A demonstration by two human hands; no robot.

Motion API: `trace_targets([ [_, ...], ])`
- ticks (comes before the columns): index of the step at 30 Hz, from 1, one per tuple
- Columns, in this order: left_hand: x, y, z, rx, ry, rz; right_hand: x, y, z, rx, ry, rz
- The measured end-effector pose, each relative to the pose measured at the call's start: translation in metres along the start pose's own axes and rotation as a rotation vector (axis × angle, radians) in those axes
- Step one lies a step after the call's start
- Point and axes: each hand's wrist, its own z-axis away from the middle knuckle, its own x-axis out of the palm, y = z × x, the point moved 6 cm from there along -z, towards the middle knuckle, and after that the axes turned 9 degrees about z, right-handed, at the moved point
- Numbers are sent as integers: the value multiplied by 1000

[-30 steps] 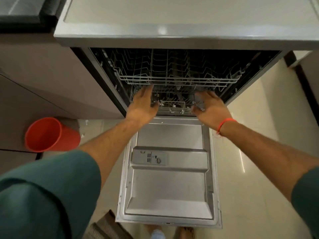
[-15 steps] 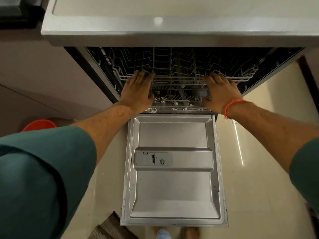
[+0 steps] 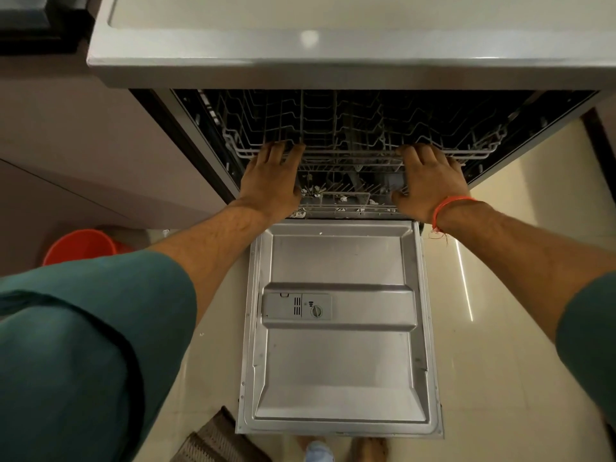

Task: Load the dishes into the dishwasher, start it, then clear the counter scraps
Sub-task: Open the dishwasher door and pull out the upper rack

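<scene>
The dishwasher (image 3: pixel 350 135) sits under the counter (image 3: pixel 333 45) with its door (image 3: pixel 340 328) folded flat over the floor (image 3: pixel 500 228), the steel inner face up and the detergent dispenser (image 3: pixel 296 306) set in its raised band. Inside, the upper rack (image 3: pixel 360 151) shows only bare wire tines, no dishes that can be made out; the lower rack (image 3: pixel 346 203) behind it holds a few small pale bits among its wires, too small to identify. The left hand (image 3: pixel 271 180) lies palm down on the left part of the upper rack's front rail, fingertips curled over the wire and gripping it. The right hand (image 3: pixel 430 180), with an orange thread (image 3: pixel 448 208) at its wrist, grips the same rail further right, fingers bent over the edge. Both forearms reach out from green sleeves (image 3: pixel 83 345). An orange bucket (image 3: pixel 80 246) stands on the floor by the cabinet (image 3: pixel 83 145) to the left, its inside hidden. A woven mat (image 3: pixel 213 441) lies near the door's lower left corner.
</scene>
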Motion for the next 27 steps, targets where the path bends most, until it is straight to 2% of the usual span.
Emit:
trace_targets([
  [8, -3, 2, 33, -36, 45, 129, 3, 4, 27, -4, 60, 51],
  [12, -1, 4, 64, -58, 108, 228, 10, 4, 51, 2, 72, -58],
  [17, 10, 1, 100, -105, 110, 375, 26, 2, 91, 1, 78, -113],
  [27, 36, 16, 172, -160, 73, 380, 50, 2, 164, 67, 50, -200],
])
